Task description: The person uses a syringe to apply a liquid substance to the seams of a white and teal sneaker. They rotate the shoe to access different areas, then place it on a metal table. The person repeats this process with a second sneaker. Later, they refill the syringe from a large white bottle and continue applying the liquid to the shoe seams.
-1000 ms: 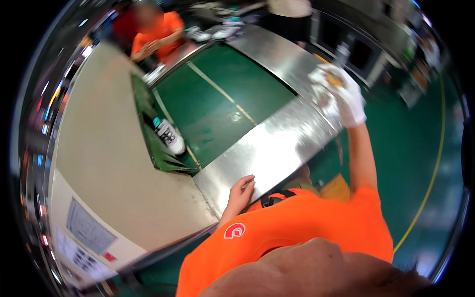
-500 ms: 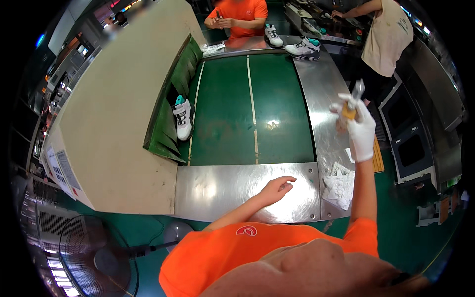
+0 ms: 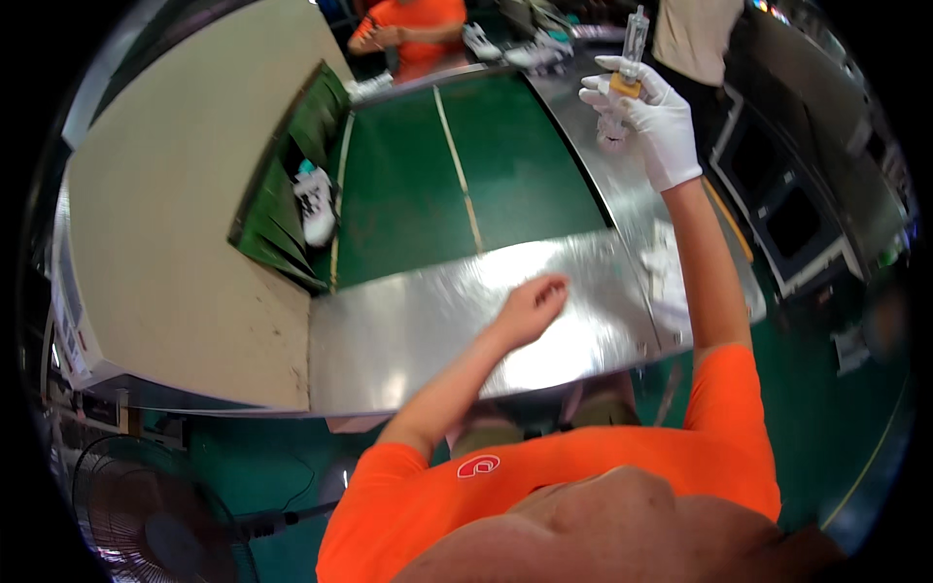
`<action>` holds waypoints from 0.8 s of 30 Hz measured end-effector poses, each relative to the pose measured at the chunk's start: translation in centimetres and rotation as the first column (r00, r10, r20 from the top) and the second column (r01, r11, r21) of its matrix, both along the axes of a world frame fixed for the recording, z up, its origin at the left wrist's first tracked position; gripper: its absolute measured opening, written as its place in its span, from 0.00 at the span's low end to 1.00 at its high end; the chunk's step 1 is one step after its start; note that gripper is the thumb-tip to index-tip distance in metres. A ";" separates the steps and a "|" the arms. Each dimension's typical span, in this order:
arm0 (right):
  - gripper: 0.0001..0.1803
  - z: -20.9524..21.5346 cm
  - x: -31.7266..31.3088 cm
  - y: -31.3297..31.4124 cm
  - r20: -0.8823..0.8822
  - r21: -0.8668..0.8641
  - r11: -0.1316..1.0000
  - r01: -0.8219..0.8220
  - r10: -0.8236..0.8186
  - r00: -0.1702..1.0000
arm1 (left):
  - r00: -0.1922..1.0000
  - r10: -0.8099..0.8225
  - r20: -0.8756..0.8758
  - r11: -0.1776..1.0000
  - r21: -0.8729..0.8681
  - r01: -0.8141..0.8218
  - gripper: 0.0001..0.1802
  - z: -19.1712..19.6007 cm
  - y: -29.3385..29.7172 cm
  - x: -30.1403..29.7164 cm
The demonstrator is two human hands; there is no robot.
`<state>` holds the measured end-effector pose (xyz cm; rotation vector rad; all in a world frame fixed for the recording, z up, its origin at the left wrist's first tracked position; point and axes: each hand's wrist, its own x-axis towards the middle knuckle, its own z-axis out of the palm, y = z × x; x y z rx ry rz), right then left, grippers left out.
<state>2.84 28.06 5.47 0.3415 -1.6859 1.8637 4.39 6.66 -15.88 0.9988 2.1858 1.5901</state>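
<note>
My right hand [image 3: 653, 119], in a white glove, is raised above the right side of the steel frame. It grips a clear tube-shaped tool with an orange-yellow collar [image 3: 625, 85]; the tool's narrow end points up and a clear rounded part shows below. My bare left hand [image 3: 534, 309] is over the near steel plate [image 3: 408, 340], its fingers curled closed; anything inside them is hidden. A white-and-grey shoe with a turquoise lining [image 3: 315, 206] lies on the green conveyor belt [image 3: 389, 209] at the left, beside the green flap curtain [image 3: 277, 228].
A large beige housing [image 3: 185, 214] borders the belt's left. Crumpled white paper [image 3: 666, 277] lies on the steel near my right forearm. More shoes [image 3: 540, 52] stand at the far end, where a person in orange [image 3: 413, 34] works. A fan [image 3: 160, 520] stands lower left.
My right hand has risen farther up and away with the clear tool. My left hand has lifted slightly, its fingers curling in. The whole view has tilted and shifted.
</note>
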 end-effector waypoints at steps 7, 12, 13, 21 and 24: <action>0.18 -7.1 15.7 5.7 0.275 -0.004 0.953 0.303 -0.290 0.916 | 0.996 0.058 -0.065 0.998 -0.006 -0.058 0.12 -0.2 -1.4 0.6; 0.18 -13.5 19.0 15.8 0.519 -0.004 0.909 0.418 -0.355 0.778 | 0.902 -0.121 -0.415 0.986 -0.154 0.061 0.12 2.3 4.3 -0.9; 0.18 -13.9 19.3 16.5 0.605 -0.054 0.905 0.422 -0.306 0.735 | 0.869 -0.159 -0.469 0.978 -0.194 0.074 0.11 3.7 6.2 -1.4; 0.16 -17.2 15.6 20.8 0.515 -0.164 0.907 0.388 -0.256 0.818 | 0.551 -0.428 -0.716 0.903 -0.318 0.289 0.17 4.9 31.2 -6.9; 0.14 -18.2 13.7 21.8 0.439 -0.134 0.908 0.397 -0.305 0.845 | 0.555 -0.488 -0.674 0.863 -0.469 0.189 0.17 0.7 36.1 -9.0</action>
